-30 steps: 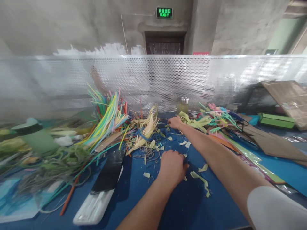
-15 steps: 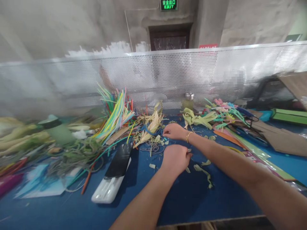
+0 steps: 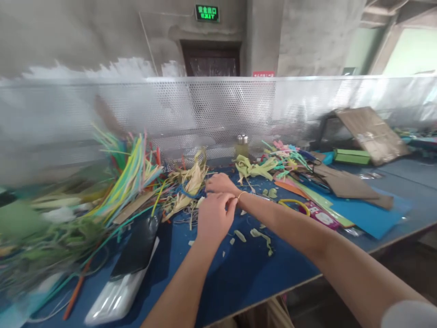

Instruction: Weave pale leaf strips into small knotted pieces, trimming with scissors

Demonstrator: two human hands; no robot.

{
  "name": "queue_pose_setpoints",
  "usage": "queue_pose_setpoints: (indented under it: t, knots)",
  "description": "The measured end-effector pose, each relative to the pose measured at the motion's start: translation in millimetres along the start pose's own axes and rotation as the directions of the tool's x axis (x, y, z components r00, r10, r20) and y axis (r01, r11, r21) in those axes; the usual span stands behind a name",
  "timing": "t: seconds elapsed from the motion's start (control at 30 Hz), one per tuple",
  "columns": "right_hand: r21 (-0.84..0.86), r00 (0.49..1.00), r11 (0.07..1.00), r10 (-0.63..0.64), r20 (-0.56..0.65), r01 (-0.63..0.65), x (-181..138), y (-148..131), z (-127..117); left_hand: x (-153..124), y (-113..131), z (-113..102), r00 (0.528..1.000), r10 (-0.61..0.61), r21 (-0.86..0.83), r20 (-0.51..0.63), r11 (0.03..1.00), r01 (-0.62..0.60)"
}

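Observation:
My left hand (image 3: 215,217) is closed, its thumb beside the gold bracelet (image 3: 241,196) on my right wrist. Its fingertips are hidden, and what they hold, if anything, does not show. My right hand (image 3: 221,183) is just beyond it, fingers curled down at the right side of a dried corn husk bundle (image 3: 194,181) with blue cord (image 3: 191,193) around it. The left hand partly covers those fingertips. Small husk scraps (image 3: 240,236) lie on the blue table right of my left hand. A greener bunch of husk (image 3: 254,167) lies behind my right forearm.
Left stand colourful pipe cleaners (image 3: 131,177) and a tangle of green cord (image 3: 64,228). A black phone (image 3: 136,248) rests on a white object (image 3: 114,296). Right are cardboard sheets (image 3: 344,182), blue paper (image 3: 368,218) and a yellow ring (image 3: 295,202). A perforated metal screen (image 3: 218,109) borders the back.
The view has turned right, shifting everything leftward. My left hand has moved forward, closer to my right wrist. My right hand stays by the husk bundle.

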State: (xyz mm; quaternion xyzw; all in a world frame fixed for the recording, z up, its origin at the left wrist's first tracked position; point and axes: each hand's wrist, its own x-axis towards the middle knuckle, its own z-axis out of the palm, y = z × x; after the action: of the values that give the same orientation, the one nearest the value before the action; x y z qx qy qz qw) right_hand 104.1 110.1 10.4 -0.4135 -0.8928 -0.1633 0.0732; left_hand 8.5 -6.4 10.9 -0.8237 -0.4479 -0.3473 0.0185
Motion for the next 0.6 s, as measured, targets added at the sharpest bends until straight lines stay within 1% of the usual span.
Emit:
queue_pose_setpoints:
  t: [0.03,0.07,0.1,0.13,0.17,0.2,0.23,0.27,0.3,0.37,0.47,0.53,0.6]
  knots:
    - [-0.005,0.999,0.999,0.050,0.008,-0.050,-12.2,13.4,1.4,-0.5,0.8,4.6,0.998,0.020,0.002,0.067,1.000,-0.020]
    - [-0.013,0.989,0.989,0.151,0.008,-0.151,-24.8,28.3,3.1,-1.3,2.1,9.0,0.990,0.038,0.004,0.134,0.999,-0.039]
    - [-0.032,0.964,0.964,0.264,0.002,-0.264,-37.1,44.2,5.1,-2.2,3.5,13.0,0.979,0.049,0.009,0.197,0.999,-0.052]
    - [-0.052,0.923,0.923,0.383,0.022,-0.382,-48.5,60.4,7.5,-3.2,4.7,16.4,0.966,0.052,0.015,0.252,0.998,-0.058]
    - [-0.071,0.866,0.865,0.500,0.031,-0.497,-58.6,76.4,10.1,-3.9,5.5,19.2,0.952,0.051,0.019,0.301,0.998,-0.060]
    - [-0.085,0.797,0.796,0.603,0.036,-0.599,-66.9,91.4,13.0,-4.3,5.6,21.4,0.937,0.051,0.017,0.345,0.998,-0.060]
    - [-0.095,0.735,0.736,0.676,0.057,-0.670,-73.5,104.9,16.1,-4.4,5.0,23.0,0.924,0.050,0.013,0.379,0.998,-0.060]
    - [-0.102,0.704,0.707,0.707,0.071,-0.700,-78.4,116.4,19.2,-4.3,3.7,24.2,0.913,0.051,0.010,0.405,0.998,-0.060]
    - [-0.104,0.688,0.694,0.720,0.092,-0.713,-81.6,125.8,22.3,-3.9,1.8,25.1,0.904,0.052,0.010,0.423,0.998,-0.062]
    - [-0.103,0.675,0.686,0.727,0.126,-0.720,-83.9,138.4,27.1,-3.1,-3.1,26.2,0.893,0.049,0.016,0.448,0.998,-0.063]
    - [-0.103,0.682,0.693,0.721,0.123,-0.714,-80.7,146.8,26.2,-2.1,-11.2,26.5,0.896,0.030,0.017,0.442,0.999,-0.041]
    - [-0.106,0.695,0.701,0.713,0.090,-0.705,-78.0,149.6,16.8,-1.6,-16.0,26.1,0.912,-0.004,0.003,0.411,1.000,0.003]
    - [-0.103,0.723,0.720,0.691,0.015,-0.687,-78.4,149.9,0.4,-0.7,-20.2,25.7,0.933,-0.068,-0.027,0.352,0.996,0.083]
